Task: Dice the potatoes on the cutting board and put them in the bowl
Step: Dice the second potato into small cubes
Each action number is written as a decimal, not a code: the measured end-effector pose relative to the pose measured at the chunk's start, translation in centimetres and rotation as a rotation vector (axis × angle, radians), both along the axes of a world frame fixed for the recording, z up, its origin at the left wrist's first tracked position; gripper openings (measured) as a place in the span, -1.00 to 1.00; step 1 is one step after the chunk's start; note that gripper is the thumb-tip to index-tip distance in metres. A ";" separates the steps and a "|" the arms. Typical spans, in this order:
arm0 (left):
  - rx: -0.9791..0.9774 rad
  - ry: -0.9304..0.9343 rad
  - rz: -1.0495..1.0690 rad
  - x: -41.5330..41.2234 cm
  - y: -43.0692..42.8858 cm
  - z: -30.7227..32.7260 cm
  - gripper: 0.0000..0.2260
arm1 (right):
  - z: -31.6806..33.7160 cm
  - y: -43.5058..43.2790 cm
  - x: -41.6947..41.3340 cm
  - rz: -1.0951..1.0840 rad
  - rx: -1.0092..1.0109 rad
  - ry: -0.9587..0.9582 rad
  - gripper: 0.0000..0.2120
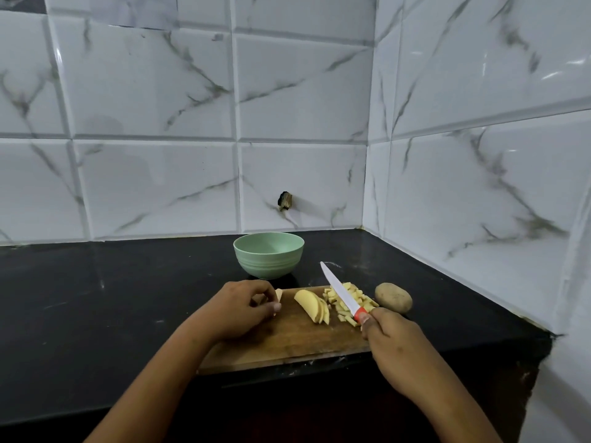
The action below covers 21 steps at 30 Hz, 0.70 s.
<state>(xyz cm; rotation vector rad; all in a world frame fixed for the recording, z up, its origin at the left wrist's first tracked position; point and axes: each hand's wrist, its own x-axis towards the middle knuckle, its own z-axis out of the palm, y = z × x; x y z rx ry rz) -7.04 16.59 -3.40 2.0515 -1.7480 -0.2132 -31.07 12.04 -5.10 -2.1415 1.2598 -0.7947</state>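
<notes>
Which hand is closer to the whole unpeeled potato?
Right. The right hand, gripping the knife, sits just in front of the whole potato; the left hand is across the cutting board.

Knife handle mostly inside right hand, pale piece (possibly potato) behind left hand

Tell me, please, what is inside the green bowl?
Inside the bowl, the visible inner wall is bare, with no potato showing; the near rim hides the bottom. The diced pieces lie on the cutting board.
</notes>
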 end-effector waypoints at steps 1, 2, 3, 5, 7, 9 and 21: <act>0.006 -0.022 0.013 -0.2 -0.3 -0.1 -0.95 | 0.0 -0.1 0.0 0.000 0.007 -0.012 -0.70; 0.003 -0.045 0.035 -0.3 -0.6 -0.1 -0.94 | -0.1 -0.1 0.0 0.004 0.017 -0.026 -0.70; -0.002 -0.062 0.054 -0.3 -0.9 -0.1 -0.93 | -0.2 -0.2 -0.1 0.013 0.028 -0.040 -0.71; 0.014 -0.069 0.057 -0.1 -1.3 0.1 -0.87 | -0.4 -0.2 -0.3 0.040 0.056 -0.066 -0.71; 0.040 -0.040 0.028 0.5 -1.6 0.3 -0.78 | -0.6 -0.1 -0.6 0.060 0.079 -0.092 -0.72; 0.018 0.008 0.008 1.0 -1.9 0.3 -0.73 | -0.7 -0.1 -1.0 0.066 0.087 -0.105 -0.73; -0.063 0.093 -0.149 0.8 -3.9 0.4 -0.56 | -0.6 0.4 -1.6 0.078 0.102 -0.143 -0.73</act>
